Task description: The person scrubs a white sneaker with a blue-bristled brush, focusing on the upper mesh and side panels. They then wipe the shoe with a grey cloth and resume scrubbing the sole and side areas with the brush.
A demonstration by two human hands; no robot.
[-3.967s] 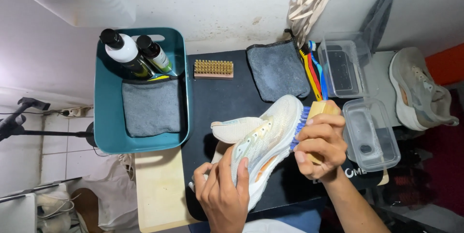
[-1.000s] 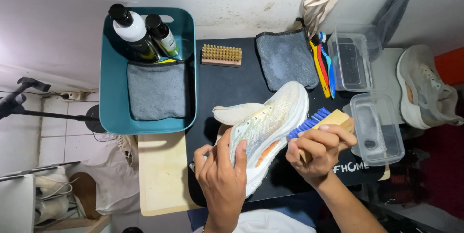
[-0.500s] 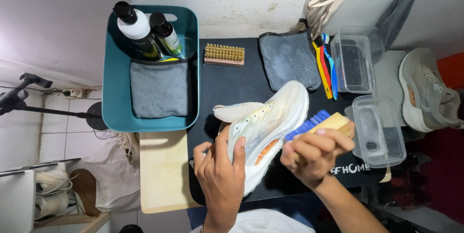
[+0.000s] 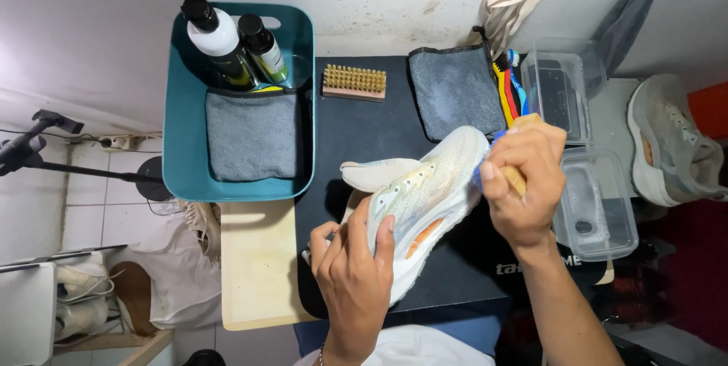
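- Black tabletop (image 4: 364,131) is filling mid-frame under a pale wall; teal bin (image 4: 182,146) with bottles (image 4: 220,40) is sitting upper left.
- Left hand (image 4: 353,279) is gripping the white sneaker (image 4: 425,199) at centre, heel end.
- Right hand (image 4: 523,184) is closing around a wooden brush (image 4: 517,176), now pressing at the toe, higher than half a second ago; scrubbing appears to be moving along the upper.
- Clear tubs (image 4: 599,207) are sitting at right.

**Black mat and what lies on it**

A black mat (image 4: 356,131) fills the frame's centre. On it, at upper centre, a wooden brush (image 4: 354,82) and a grey cloth (image 4: 455,93) are laid. A teal bin (image 4: 182,146) is set at its left, a wooden board (image 4: 258,260) at lower left, and two clear tubs (image 4: 599,207) at right.
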